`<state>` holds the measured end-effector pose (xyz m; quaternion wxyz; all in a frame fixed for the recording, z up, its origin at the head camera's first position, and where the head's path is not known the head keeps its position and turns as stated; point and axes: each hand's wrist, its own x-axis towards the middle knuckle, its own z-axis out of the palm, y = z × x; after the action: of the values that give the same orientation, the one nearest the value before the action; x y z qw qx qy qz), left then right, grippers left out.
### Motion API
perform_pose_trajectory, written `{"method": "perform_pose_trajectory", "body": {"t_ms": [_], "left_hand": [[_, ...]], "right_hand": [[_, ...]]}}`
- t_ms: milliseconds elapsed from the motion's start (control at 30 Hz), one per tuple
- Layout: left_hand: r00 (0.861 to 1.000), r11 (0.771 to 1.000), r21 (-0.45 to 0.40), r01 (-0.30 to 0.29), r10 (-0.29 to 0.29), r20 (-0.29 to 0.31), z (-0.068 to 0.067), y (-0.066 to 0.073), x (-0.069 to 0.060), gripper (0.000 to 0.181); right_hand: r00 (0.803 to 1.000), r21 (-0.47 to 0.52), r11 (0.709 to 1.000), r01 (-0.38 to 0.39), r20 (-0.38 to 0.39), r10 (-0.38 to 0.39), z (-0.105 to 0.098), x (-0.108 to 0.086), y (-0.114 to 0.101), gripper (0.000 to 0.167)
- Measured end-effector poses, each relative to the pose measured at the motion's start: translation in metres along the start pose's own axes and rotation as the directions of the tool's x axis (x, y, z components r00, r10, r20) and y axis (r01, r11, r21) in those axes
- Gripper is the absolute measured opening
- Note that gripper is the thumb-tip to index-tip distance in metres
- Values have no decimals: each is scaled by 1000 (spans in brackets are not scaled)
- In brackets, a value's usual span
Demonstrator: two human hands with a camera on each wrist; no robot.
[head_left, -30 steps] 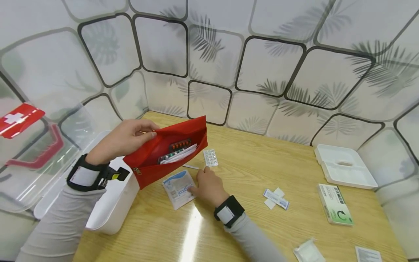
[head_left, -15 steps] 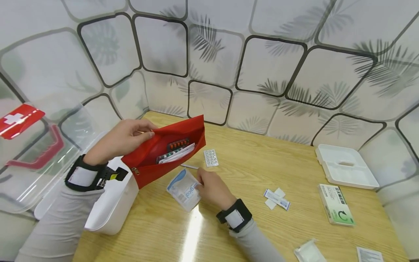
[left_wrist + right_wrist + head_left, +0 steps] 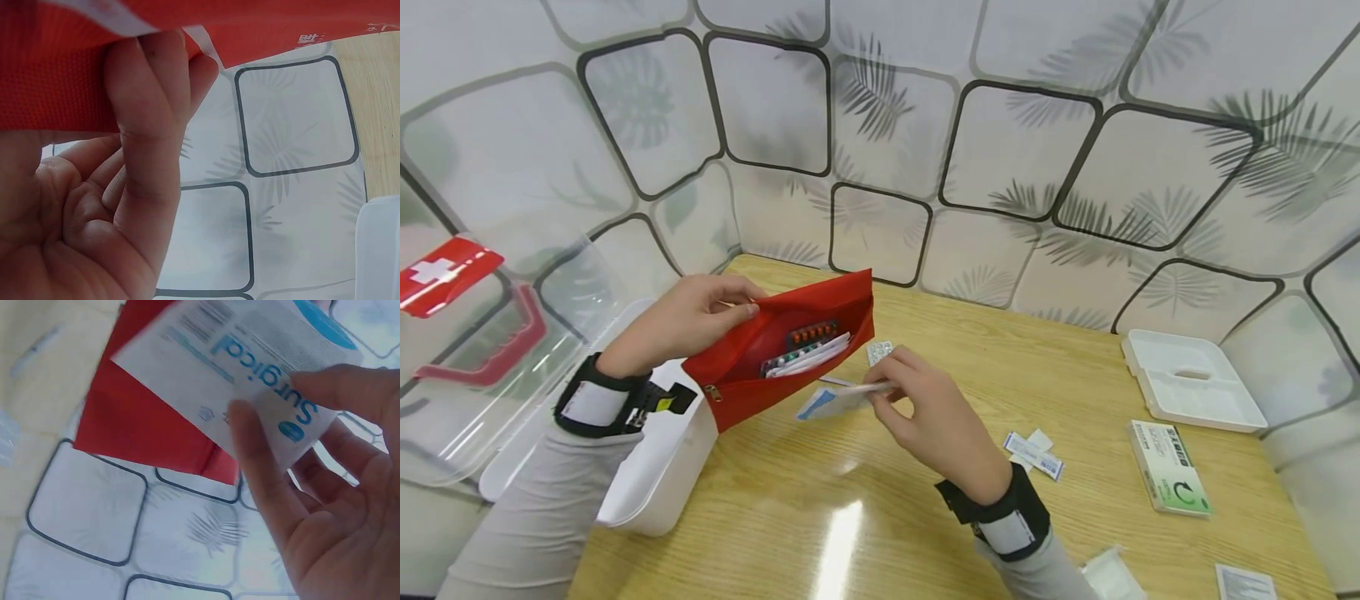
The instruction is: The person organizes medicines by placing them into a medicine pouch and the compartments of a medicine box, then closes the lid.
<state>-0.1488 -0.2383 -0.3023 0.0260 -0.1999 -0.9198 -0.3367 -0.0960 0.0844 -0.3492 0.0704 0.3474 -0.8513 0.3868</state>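
In the head view we are looking down into a gaping red fabric zip pouch, where a dark blister strip of orange capsules and some flat white items are showing; neither wrist view is revealing these. From the left wrist we are seeing the left hand bending its fingers against the red cloth, with white printing between one and two o'clock. From the right wrist we are reading "Surgical" on a flat white-and-blue packet, which the head camera is catching nearly edge-on.

The right hand is pinching that packet narrowly at one end; in the head view we are seeing the rest extending towards nine o'clock from the fingertips, the pouch lying just beyond at ten. The left hand is gripping the pouch's rim.
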Motion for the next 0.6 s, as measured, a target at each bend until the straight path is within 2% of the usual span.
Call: {"method": "perform_pose_trajectory", "body": {"t_ms": [200,367,467,600], "left_hand": [[1000,1000,-10,3,-2,18,0,1,-2,18],[1000,1000,-4,-8,8,24,1,2,-2,19],[1000,1000,11,-7,7,29,2,4,-1,19],[999,999,35,0,-2,42,5,7,0,18]], "right_hand": [[982,-18,996,88,-166,-90,-9,4,-10,15],[944,-51,987,151,-290,-160,-9,13,-10,11],[928,-78,981,176,-319,-192,-8,19,-10,12],[929,-125,975,183,-301,-213,-6,24,-9,18]]}}
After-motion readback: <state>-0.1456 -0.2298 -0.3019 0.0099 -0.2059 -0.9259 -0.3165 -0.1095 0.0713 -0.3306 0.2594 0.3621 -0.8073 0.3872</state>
